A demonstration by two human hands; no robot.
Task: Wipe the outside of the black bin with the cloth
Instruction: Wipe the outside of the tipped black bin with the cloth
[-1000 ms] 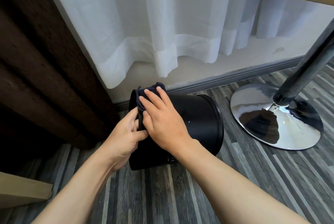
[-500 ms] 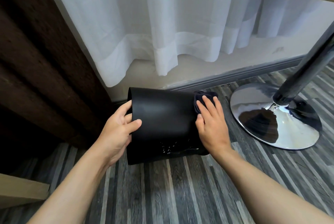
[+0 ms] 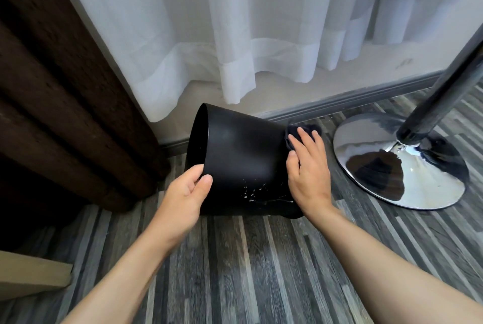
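Note:
The black bin (image 3: 243, 156) lies tilted on its side on the striped floor, its open rim to the left and its base to the right. White specks mark its lower side. My left hand (image 3: 183, 198) grips the rim at the lower left, thumb on the outside. My right hand (image 3: 308, 167) lies flat against the base end, pressing a dark cloth (image 3: 304, 130) onto it. Only the cloth's upper edge shows past my fingers.
A chrome table base (image 3: 402, 164) with its slanted pole (image 3: 441, 91) stands close on the right. White sheer curtains (image 3: 235, 36) hang behind, a dark brown curtain (image 3: 65, 83) on the left. A beige furniture corner (image 3: 31, 274) sits at the lower left.
My right hand slid the cloth from the rim end across the bin's side to the base end. The bin has turned further onto its side, and my left hand shifted lower on the rim.

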